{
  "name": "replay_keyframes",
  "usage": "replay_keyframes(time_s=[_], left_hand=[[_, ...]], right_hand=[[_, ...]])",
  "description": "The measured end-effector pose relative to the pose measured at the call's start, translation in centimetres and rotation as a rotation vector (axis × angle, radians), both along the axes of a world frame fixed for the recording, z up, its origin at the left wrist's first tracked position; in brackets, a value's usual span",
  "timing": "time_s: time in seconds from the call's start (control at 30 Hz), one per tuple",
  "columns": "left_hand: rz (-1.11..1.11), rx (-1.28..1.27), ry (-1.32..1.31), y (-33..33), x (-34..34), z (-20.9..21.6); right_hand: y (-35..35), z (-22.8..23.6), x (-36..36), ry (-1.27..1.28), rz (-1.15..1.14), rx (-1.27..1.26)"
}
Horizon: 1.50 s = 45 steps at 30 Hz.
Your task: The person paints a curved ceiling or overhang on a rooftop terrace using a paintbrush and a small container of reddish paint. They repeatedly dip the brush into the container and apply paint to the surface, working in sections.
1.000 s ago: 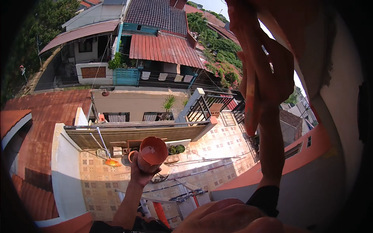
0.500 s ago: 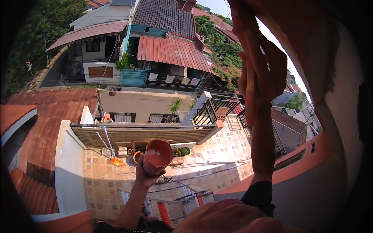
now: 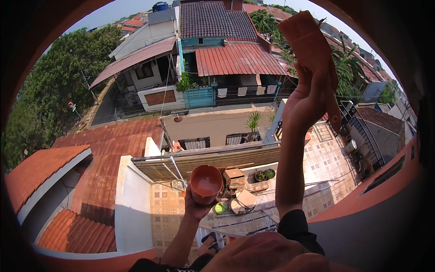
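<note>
A terracotta-coloured paint cup [image 3: 206,181] is gripped from below by my left hand [image 3: 196,209]. Its mouth tilts up, with wet reddish-orange paint inside and some on the rim. Raised at the upper right, my right hand [image 3: 306,106] is closed around a wide, flat paintbrush [image 3: 307,38]. The bristle end, coated in the same reddish colour, points up, while the handle runs down past my wrist. The brush stands against the sky and distant roofs, apart from the cup.
Far below lies a tiled yard with cardboard boxes [image 3: 234,177], potted plants [image 3: 265,175] and a green basket-like item [image 3: 220,208]. A white wall [image 3: 131,204] bounds it at left, a coral wall [image 3: 376,181] at right. My foot [image 3: 207,245] shows near the bottom.
My right hand has turned and come away from the dark overhang at upper right, showing the brush's bristles. The view has swung; my left hand still holds the paint cup.
</note>
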<state>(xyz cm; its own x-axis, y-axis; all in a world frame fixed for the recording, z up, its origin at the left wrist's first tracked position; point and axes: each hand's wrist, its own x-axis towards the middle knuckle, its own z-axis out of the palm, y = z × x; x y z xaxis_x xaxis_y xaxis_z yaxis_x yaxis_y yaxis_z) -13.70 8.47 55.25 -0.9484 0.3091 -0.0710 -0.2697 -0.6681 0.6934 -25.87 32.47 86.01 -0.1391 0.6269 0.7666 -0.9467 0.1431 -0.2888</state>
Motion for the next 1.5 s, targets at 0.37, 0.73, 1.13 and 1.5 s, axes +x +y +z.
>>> replay_keyframes(time_s=[0.37, 0.73, 1.13, 1.5], left_hand=[[0.029, -0.254, 0.170, -1.4, 0.7, 2.0], [0.013, 0.234, -0.100, -2.0, 1.6, 3.3], [0.104, -0.066, 0.082, -2.6, 1.6, 4.4], [0.023, 0.299, -0.130, -3.1, 2.0, 6.5]], right_hand=[[-6.4, 1.7, 0.6, -0.071, 1.226, -0.255], [-12.5, 7.6, 2.1, -0.139, 1.522, -0.219], [-2.0, 2.9, 1.1, 0.438, 1.602, -0.575], [-8.2, 4.0, 1.0, 0.522, 1.924, -0.687]])
